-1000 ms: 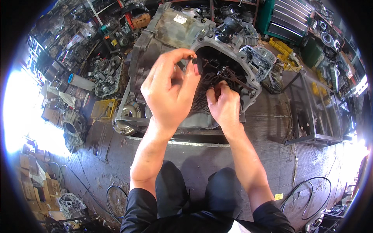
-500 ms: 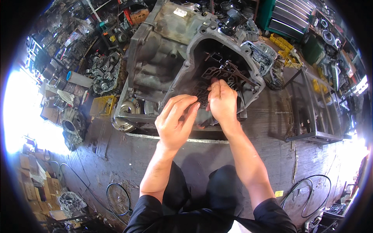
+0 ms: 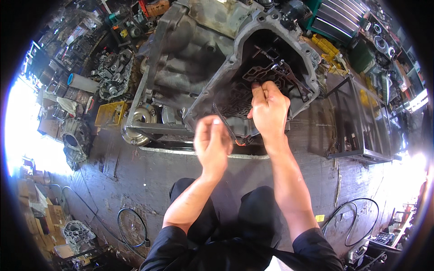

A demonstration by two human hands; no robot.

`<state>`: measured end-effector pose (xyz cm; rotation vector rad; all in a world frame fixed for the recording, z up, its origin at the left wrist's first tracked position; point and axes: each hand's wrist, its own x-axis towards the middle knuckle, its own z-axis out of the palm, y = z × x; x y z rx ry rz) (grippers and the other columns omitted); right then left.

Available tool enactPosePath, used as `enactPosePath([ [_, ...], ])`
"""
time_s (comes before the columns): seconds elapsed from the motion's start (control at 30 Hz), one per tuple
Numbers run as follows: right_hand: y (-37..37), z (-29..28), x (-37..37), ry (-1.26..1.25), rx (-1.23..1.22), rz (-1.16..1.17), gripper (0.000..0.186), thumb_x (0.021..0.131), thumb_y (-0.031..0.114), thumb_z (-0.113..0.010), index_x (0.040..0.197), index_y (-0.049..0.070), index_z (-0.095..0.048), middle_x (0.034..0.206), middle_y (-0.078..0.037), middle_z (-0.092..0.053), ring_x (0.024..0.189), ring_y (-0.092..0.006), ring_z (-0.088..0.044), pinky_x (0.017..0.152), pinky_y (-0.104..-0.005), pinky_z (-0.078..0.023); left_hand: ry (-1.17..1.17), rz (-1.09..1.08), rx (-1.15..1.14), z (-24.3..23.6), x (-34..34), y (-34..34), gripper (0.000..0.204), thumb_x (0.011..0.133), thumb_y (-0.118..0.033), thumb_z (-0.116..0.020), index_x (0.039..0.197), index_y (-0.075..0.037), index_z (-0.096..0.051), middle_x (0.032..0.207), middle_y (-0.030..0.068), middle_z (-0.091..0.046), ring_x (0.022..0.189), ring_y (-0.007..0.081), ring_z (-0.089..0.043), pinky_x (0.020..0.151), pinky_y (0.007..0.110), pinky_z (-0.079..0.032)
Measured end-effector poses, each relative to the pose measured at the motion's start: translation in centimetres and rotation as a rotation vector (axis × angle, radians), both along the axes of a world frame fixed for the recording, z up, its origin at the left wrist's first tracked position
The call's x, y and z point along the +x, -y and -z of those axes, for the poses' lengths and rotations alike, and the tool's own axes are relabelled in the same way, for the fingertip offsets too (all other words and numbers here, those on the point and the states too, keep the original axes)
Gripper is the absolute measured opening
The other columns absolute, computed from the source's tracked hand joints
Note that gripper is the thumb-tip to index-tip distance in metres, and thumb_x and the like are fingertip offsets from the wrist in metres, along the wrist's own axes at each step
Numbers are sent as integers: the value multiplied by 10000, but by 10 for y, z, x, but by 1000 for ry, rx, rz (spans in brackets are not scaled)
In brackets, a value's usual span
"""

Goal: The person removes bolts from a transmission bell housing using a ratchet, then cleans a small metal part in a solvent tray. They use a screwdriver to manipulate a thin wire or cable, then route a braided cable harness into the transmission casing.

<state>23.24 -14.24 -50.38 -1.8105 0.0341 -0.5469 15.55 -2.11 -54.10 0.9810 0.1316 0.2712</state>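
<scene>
A large grey metal gearbox housing stands before me with its open side toward me. Inside it lies a dark plate with winding channels, and a patterned gasket-like piece shows above my right fingers. My right hand is inside the opening with its fingers curled in, fingertips at the plate; whatever they pinch is hidden. My left hand hovers at the near lip of the housing, fingers bent and smeared by motion. A dark braided cable with orange wires at its lower end runs beside its fingertips.
The housing rests on a metal frame with a round metal part at its left. On the right stands an empty steel frame rack. Yellow bins, gearbox parts and a green tool cabinet surround the spot. Cables loop on the floor.
My left hand has drawn slightly down and curled, and the braided cable now shows beside it. My right hand has shifted up and right in the picture. The whole view has tilted a little.
</scene>
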Motion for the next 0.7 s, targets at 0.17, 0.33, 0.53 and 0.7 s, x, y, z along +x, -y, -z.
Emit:
enactPosePath([
  [0.17, 0, -9, -5, -251, 653, -276, 308, 1028, 146, -570, 779, -31, -606, 599, -63, -599, 394, -122, -525, 393, -298, -451, -519, 613, -176, 38, -12, 25, 115, 1022, -127, -607, 1064, -22, -583, 689, 24, -493, 456, 93, -371, 408, 257, -296],
  [0.33, 1, -11, -8, -201, 32, -11, 306, 1008, 154, -609, 748, -6, -590, 608, -56, -614, 420, -114, -564, 408, -288, -465, -567, 762, -166, 69, -21, 33, 173, 950, -52, -628, 1097, -1, -552, 749, 33, -526, 587, 118, -483, 539, 276, -386],
  [0.53, -4, -12, -4, -49, -132, 64, 280, 1007, 142, -584, 782, -23, -608, 611, -88, -629, 427, -157, -587, 439, -308, -477, -515, 742, -128, 86, -16, 22, 310, 845, 107, -502, 1146, 36, -513, 1080, 132, -591, 949, 239, -643, 831, 349, -544],
  [0.7, -8, -13, -6, -193, 557, -178, 355, 1059, 214, -520, 874, -73, -615, 634, -84, -597, 384, -126, -470, 405, -292, -452, -461, 753, -194, 85, -14, 21, 253, 913, 104, -485, 1159, 43, -487, 1147, 167, -590, 1079, 300, -666, 996, 385, -543],
])
